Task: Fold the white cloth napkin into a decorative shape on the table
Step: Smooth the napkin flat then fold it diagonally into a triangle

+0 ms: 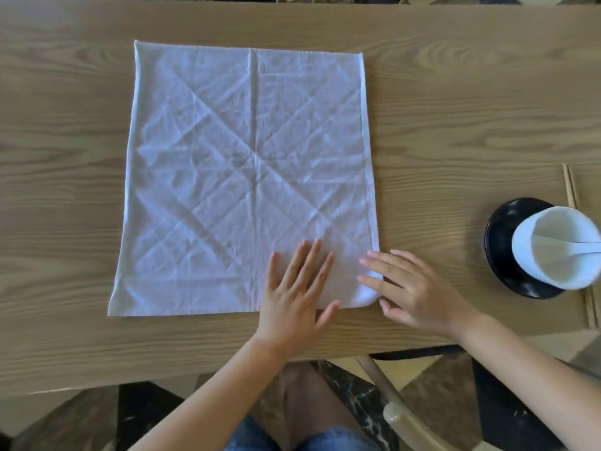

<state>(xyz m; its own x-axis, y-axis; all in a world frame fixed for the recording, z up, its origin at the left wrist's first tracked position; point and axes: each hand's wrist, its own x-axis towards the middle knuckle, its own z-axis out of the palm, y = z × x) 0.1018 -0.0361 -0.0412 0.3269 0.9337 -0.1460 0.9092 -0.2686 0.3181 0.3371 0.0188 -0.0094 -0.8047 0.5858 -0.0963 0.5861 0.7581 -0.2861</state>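
Note:
The white cloth napkin (227, 164) lies spread flat and unfolded on the wooden table (455, 92), creased with diagonal and vertical fold lines. My left hand (297, 294) rests palm down, fingers spread, on the napkin's near right part. My right hand (413, 291) lies beside it at the napkin's near right corner, fingers apart and touching the cloth's edge, which curls up slightly under the fingertips. Neither hand grips anything.
A white bowl (559, 249) with a white spoon in it sits on a black saucer (502, 249) at the table's right. Wooden chopsticks (570, 188) lie just behind and past the saucer. The table's near edge runs just below my wrists.

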